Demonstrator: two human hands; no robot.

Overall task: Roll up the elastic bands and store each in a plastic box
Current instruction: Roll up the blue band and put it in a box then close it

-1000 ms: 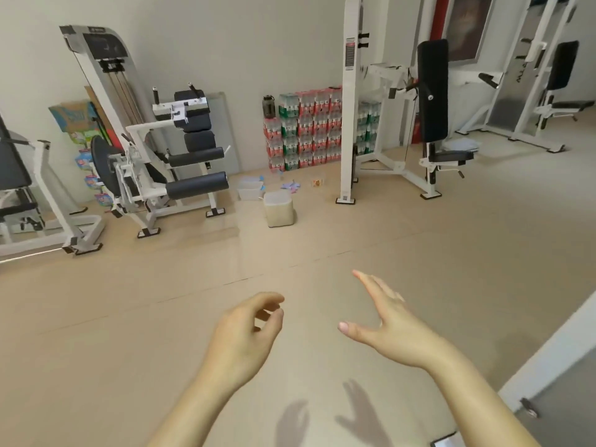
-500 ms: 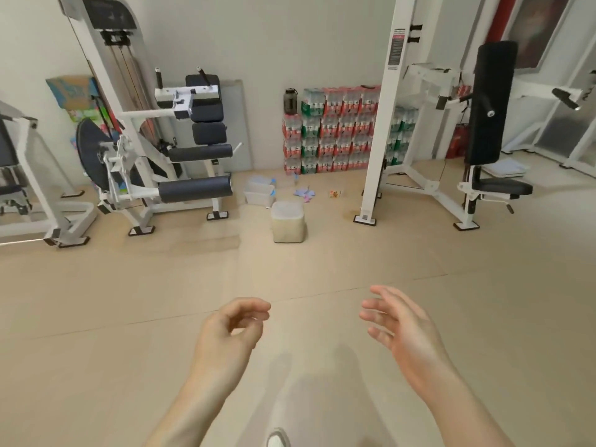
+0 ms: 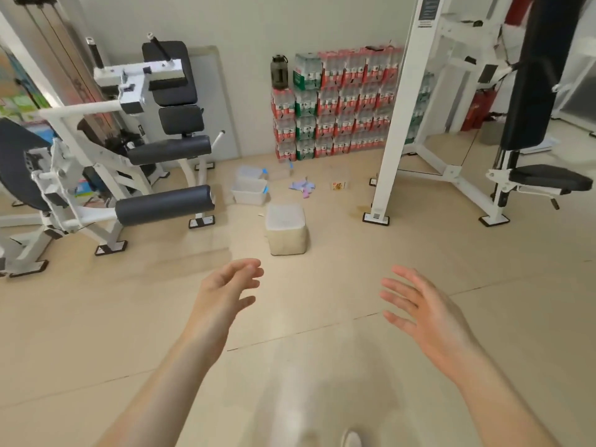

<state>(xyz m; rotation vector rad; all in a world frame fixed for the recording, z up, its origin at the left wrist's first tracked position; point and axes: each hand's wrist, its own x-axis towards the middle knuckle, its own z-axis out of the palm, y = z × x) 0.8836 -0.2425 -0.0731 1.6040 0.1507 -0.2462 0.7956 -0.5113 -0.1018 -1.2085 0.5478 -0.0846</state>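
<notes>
Fingers [image 3: 250,267] of the left hand [image 3: 222,288] are loosely curved and parted, with the thumb apart from them, and hold nothing; half a second ago they curled closer to the thumb. Those of the right hand [image 3: 425,312] are spread and nearly straight, also holding nothing, much as before. Both hands hang over the beige floor [image 3: 96,317], apart from each other. The elastic bands [image 3: 303,186], a small purple and pink heap, lie on the floor at twelve o'clock from the hands, well beyond them and near the wall. The plastic boxes [image 3: 250,188], clear and close together, sit at nine o'clock of the bands, near but not touching. A beige cube [image 3: 285,230] stands at six o'clock of the bands, between them and the hands. Stacked bottle packs [image 3: 335,101] stand against the wall at twelve o'clock of the bands. All of these fill more of the view than in the earlier frames, so the person has come nearer. A shoe tip [image 3: 351,440] shows at six o'clock, on the bottom edge.
</notes>
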